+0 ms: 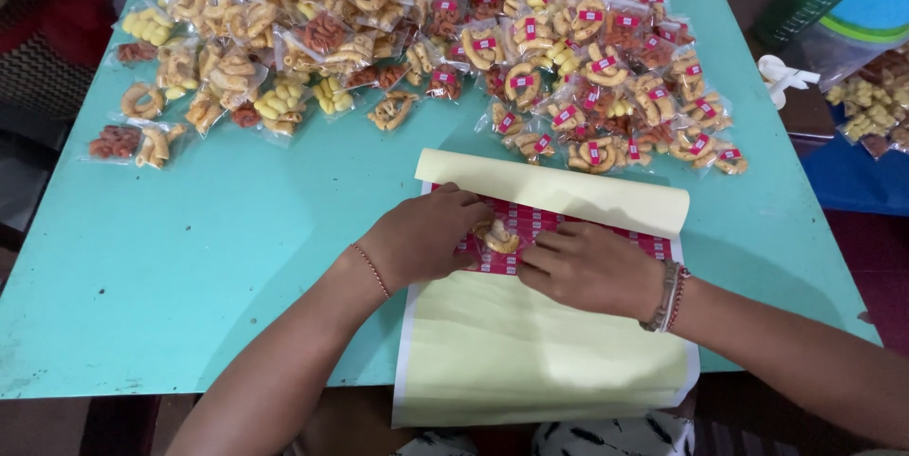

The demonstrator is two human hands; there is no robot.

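Observation:
A small clear packet of curled yellow snacks lies on a sheet of red and white stickers. My left hand presses on the packet's left side. From the right, my right hand touches the packet with its fingertips. The sticker sheet's pale yellow backing runs toward me over the table edge, and its far end curls up. Whether a sticker is between my fingers is hidden.
A large heap of snack packets covers the far part of the turquoise table; those at the right carry red stickers. A bag with more snacks sits off the table's right side, beside a white object.

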